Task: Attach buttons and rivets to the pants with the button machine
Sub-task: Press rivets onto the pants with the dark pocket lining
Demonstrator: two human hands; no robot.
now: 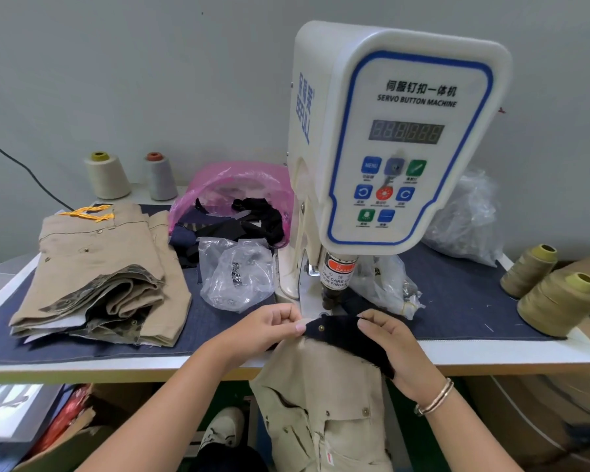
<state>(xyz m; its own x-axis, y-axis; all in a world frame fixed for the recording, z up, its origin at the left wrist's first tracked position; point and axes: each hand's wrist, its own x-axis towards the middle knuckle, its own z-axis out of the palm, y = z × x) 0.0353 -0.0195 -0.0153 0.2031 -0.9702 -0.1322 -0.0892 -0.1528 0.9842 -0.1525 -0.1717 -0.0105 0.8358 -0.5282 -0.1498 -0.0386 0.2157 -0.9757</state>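
Grey wall behind, and in front of it a white table (491,352) spread with a dark blue cloth (457,301), where the button machine (395,137) stands with its press head just above your hands. You hold the pants (324,386) by their dark waistband (341,327), which sits right at the foot of the machine while the tan legs hang off the table edge toward your lap. Your left hand (269,327) pinches the left end of the band between thumb and curled fingers; your right hand (394,345) grips the right stretch, fingers folded over the top edge. Held this way the band is pulled flat, probably so the next spot can slide under the head without a wrinkle. Its long axis runs left to right across the front of the machine, dipping toward your right wrist. One rivet (320,329) already shows near the left end. Finished pants (103,274) are stacked to your left, likely kept clear of the work, with a clear bag (235,277) of small metal parts between the stack and the machine.
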